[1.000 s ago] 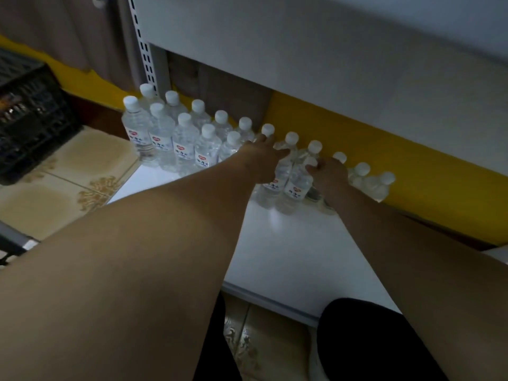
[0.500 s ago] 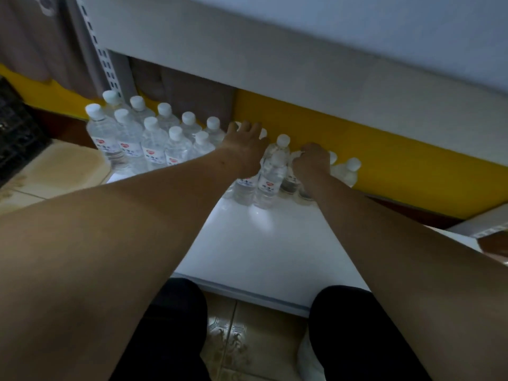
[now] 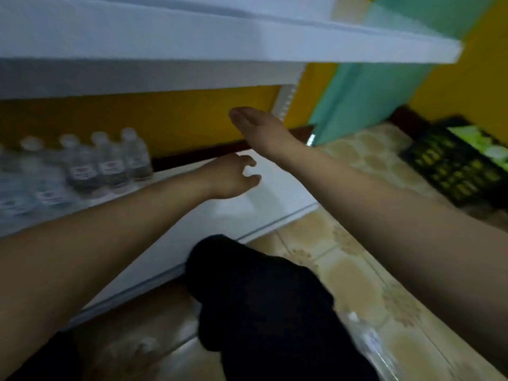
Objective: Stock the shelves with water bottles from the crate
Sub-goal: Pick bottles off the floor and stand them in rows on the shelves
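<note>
the water bottles [image 3: 82,166] are motion-blurred and cut off at the left edge, their labels unreadable.

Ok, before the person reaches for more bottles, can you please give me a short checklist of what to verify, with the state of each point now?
1. Left hand free: ok, fingers loosely curled, holding nothing.
2. Right hand free: ok, fingers straight, holding nothing.
3. Room on the white lower shelf board: ok, bare surface to the right of the clear plastic water bottles with white caps.
4. Stocked bottles upright: ok for the nearest row; the farther ones are too blurred.
5. Dark plastic crate in view: ok, on the tiled floor to the right.
6. Bottles left in the crate: cannot tell.
</note>
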`<move>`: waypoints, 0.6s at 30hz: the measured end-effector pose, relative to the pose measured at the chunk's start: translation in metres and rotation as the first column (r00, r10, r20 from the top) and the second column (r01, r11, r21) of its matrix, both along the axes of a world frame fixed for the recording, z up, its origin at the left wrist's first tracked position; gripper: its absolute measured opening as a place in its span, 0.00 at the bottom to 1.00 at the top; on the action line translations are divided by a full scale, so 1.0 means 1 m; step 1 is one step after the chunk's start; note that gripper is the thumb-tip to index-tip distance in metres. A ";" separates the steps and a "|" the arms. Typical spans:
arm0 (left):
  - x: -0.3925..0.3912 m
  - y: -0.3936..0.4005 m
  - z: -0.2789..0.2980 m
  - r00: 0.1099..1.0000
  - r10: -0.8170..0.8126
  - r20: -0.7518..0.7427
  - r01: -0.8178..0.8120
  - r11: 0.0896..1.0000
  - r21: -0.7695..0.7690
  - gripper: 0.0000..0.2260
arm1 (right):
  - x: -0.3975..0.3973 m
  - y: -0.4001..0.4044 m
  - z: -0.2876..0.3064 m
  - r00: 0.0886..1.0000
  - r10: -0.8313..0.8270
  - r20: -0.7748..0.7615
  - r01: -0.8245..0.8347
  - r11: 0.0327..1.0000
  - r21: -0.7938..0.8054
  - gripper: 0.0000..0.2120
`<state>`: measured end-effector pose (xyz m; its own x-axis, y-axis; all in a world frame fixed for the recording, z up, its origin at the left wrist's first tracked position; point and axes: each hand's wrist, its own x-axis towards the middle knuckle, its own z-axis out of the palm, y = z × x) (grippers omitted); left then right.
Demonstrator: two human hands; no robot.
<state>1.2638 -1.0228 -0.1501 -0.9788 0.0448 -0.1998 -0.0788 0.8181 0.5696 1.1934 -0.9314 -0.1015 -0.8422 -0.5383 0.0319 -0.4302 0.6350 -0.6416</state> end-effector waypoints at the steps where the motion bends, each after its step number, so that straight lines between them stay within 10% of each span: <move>1: -0.008 0.029 0.010 0.999 -0.037 0.026 0.037 0.999 0.013 0.24 | -0.007 0.038 0.005 0.997 -0.072 -0.012 0.072 0.997 0.011 0.23; 10: -0.021 0.284 -0.003 0.809 -0.423 0.408 0.529 0.828 -0.189 0.24 | 0.048 0.363 -0.165 0.833 -0.516 0.197 0.407 0.815 0.412 0.21; 18: 0.069 0.331 -0.172 0.735 -0.358 0.576 0.481 0.873 -0.073 0.18 | 0.176 0.490 -0.361 0.539 -0.787 0.302 0.417 0.560 0.716 0.21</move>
